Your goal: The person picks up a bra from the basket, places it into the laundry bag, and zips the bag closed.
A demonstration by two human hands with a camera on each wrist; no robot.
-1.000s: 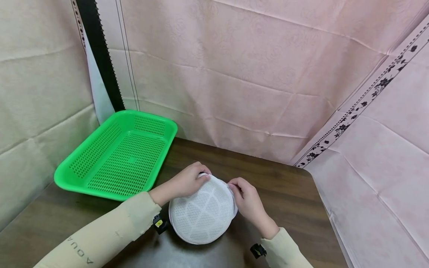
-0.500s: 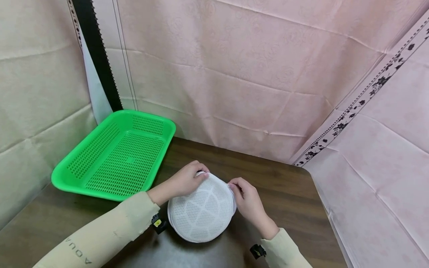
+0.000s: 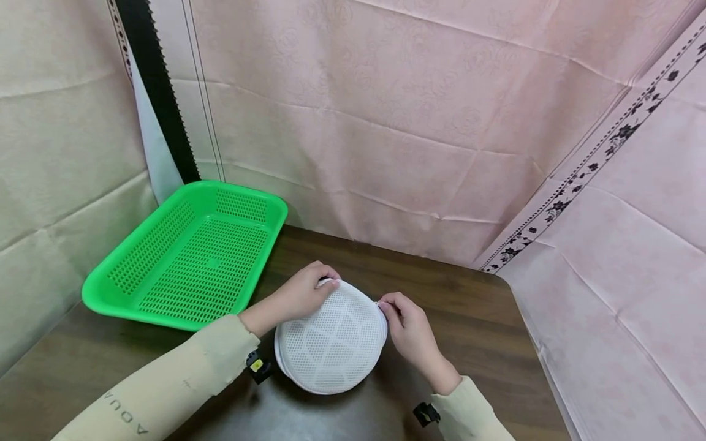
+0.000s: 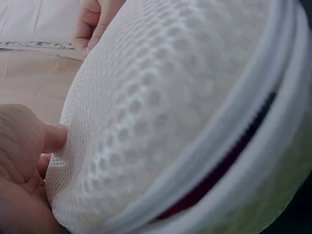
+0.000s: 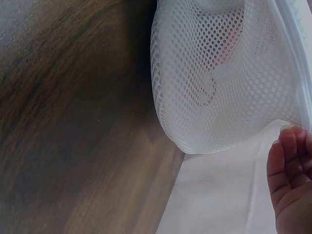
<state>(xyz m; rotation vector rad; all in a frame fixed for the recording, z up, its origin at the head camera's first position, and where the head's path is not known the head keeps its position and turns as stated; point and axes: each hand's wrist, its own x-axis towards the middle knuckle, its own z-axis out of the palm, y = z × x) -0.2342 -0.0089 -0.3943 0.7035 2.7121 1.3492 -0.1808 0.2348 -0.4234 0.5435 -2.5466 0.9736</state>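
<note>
Both hands keep their pinch while the bag tips slightly away

The left hand (image 3: 304, 293) holds the far-left rim of a white mesh bag (image 3: 331, 346), thumb on the facing side and fingers tucked behind; there is no gap beyond the cloth's thickness. The right hand (image 3: 410, 327) pinches the right side of the rim between thumb and fingertips. Whether a zip pull sits in that pinch is too small to tell.

Against a second ago, little has changed. The left hand and the bag's edge sit marginally farther from the person, and the back layer peeks out less at the right and more at the lower left. The right hand stays almost where it was. That reads as a small adjustment within a steady two-handed hold, with the handling of the rim apparently unfinished.

The bag is at the near middle of the brown table (image 3: 452, 300), its round face towards the person; whether it rests on the wood is hidden. The left wrist view shows a dark slit (image 4: 222, 165) between two white rims, with deep red inside, so that part of the seam looks parted.

To the far left, well apart from the right hand, stands a green basket (image 3: 96, 294). Pale patterned cloth (image 3: 386, 153) hangs beyond the table's far edge.
</note>
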